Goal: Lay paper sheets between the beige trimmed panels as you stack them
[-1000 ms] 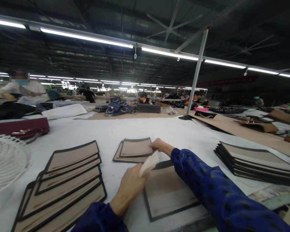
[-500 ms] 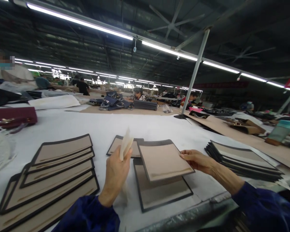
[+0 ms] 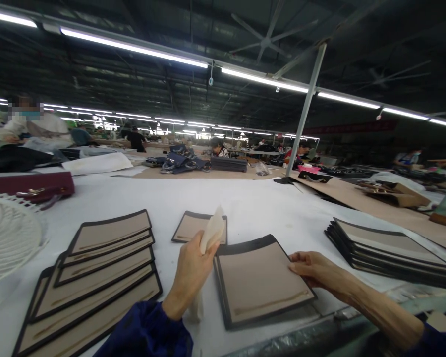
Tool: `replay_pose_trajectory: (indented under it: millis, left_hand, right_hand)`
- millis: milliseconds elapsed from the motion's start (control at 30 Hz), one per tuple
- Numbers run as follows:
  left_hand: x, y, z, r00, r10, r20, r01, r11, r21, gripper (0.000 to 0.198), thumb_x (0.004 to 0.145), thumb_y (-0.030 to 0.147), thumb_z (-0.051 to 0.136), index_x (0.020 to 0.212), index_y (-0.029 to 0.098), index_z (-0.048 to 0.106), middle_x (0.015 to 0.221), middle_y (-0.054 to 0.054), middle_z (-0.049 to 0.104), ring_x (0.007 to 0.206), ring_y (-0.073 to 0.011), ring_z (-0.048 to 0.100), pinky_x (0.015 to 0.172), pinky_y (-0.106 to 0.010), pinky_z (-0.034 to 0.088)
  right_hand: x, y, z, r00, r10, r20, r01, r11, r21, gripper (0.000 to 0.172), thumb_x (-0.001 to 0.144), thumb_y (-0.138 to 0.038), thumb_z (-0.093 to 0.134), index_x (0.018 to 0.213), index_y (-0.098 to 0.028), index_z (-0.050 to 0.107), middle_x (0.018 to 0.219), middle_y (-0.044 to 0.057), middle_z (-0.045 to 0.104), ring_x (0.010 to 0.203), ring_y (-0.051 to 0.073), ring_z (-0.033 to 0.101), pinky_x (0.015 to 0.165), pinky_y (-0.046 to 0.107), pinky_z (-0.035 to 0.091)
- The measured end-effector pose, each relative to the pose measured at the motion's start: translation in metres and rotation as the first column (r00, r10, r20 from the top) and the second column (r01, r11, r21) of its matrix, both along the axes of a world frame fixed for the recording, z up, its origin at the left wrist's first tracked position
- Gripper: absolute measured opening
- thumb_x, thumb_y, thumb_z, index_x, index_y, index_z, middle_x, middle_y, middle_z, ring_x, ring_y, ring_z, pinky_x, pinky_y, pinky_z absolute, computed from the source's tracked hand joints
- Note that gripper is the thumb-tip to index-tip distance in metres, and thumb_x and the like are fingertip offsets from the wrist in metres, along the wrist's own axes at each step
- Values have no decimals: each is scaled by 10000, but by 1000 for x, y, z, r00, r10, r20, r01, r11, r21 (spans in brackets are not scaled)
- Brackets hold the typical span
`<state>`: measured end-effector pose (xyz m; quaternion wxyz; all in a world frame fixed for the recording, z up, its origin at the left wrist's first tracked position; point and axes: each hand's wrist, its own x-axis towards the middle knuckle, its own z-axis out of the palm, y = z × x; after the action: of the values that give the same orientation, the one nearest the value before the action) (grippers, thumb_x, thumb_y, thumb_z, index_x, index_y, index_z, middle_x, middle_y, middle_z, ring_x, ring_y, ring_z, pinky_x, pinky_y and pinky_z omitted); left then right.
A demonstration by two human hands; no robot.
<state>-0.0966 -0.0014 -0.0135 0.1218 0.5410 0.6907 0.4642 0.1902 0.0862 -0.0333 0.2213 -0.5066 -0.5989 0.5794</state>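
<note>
My left hand (image 3: 189, 275) is closed around a pale folded cloth (image 3: 211, 230) that sticks up above the fingers. My right hand (image 3: 314, 270) grips the right edge of a tan panel with a black border (image 3: 260, 277), which lies on another such panel near the table's front edge. Just beyond the cloth lies a smaller tan panel (image 3: 191, 227).
A fanned row of the same panels (image 3: 96, 277) lies at the left and a neat stack (image 3: 386, 245) at the right. A white wire basket (image 3: 7, 238) and a maroon bag (image 3: 33, 186) sit far left. Other people work at distant tables. A steel post (image 3: 301, 119) stands behind.
My right hand took a panel from the far pile, carried it toward me and set it down on the panel in front. My left hand kept the cloth raised.
</note>
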Motion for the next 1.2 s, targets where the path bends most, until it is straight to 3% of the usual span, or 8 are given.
replay_pose_trajectory:
  millis: [67, 167, 233, 400, 500, 733, 967, 1200]
  left_hand:
    - [1, -1, 1, 994, -78, 79, 79, 997, -11, 217, 745, 395, 554, 782, 182, 540, 656, 8, 531, 644, -162, 490, 612, -265, 350]
    - [3, -5, 2, 934, -258, 249, 270, 963, -16, 306, 684, 402, 636, 871, 167, 578, 728, 7, 566, 691, -163, 506, 630, -261, 372]
    - [4, -7, 2, 879, -358, 314, 380, 925, -7, 344, 681, 405, 648, 917, 161, 590, 770, 4, 580, 711, -158, 506, 636, -255, 379]
    - [8, -8, -2, 841, -442, 311, 474, 880, -29, 247, 785, 350, 534, 939, 167, 598, 749, 11, 584, 693, -141, 503, 624, -248, 370]
    - [10, -6, -5, 827, -465, 316, 495, 869, -18, 230, 761, 312, 565, 929, 157, 593, 794, -2, 612, 718, -150, 517, 635, -251, 381]
    - [9, -7, -7, 811, -487, 324, 524, 851, -33, 370, 653, 261, 687, 1000, 161, 607, 862, -5, 648, 743, -170, 533, 663, -262, 401]
    - [7, -5, -7, 817, -457, 352, 481, 876, 21, 220, 732, 326, 613, 876, 161, 630, 730, 14, 603, 670, -130, 498, 634, -235, 377]
    - [8, -6, 0, 872, -314, 375, 364, 929, -68, 204, 698, 327, 619, 776, 140, 602, 556, 59, 455, 491, -88, 362, 513, -227, 314]
  right_hand:
    - [-1, 2, 4, 980, -36, 198, -5, 980, 201, 412, 665, -465, 657, 927, -157, 578, 773, 59, 644, 644, 171, 595, 523, 253, 443]
    - [-7, 2, 20, 889, -227, 398, -54, 811, 582, 457, 704, -515, 581, 979, -150, 608, 818, 82, 639, 658, 197, 570, 585, 309, 443]
    - [-19, -3, 35, 894, -229, 385, -100, 735, 671, 453, 747, -537, 530, 987, -165, 626, 828, 79, 637, 679, 200, 558, 633, 322, 435]
    - [-67, -28, 60, 959, 257, 117, -282, 856, 433, 536, 777, -587, 501, 1090, -159, 576, 848, 65, 608, 726, 175, 554, 576, 266, 430]
    - [-89, -35, 60, 925, 377, 48, -369, 860, 352, 467, 743, -557, 571, 952, -141, 609, 801, 52, 592, 667, 149, 543, 506, 229, 400]
    - [-96, -32, 58, 967, 240, -82, -194, 907, 373, 398, 594, -454, 749, 543, -168, 477, 484, -59, 437, 462, 62, 336, 446, 219, 215]
    - [-67, -24, 55, 968, 223, -112, -179, 932, 314, 385, 667, -505, 696, 630, -146, 560, 589, -10, 552, 507, 78, 420, 501, 228, 300]
    - [-50, -28, 57, 992, 96, -83, -50, 896, 441, 429, 749, -581, 572, 751, -152, 550, 704, 2, 546, 513, 78, 456, 456, 214, 321]
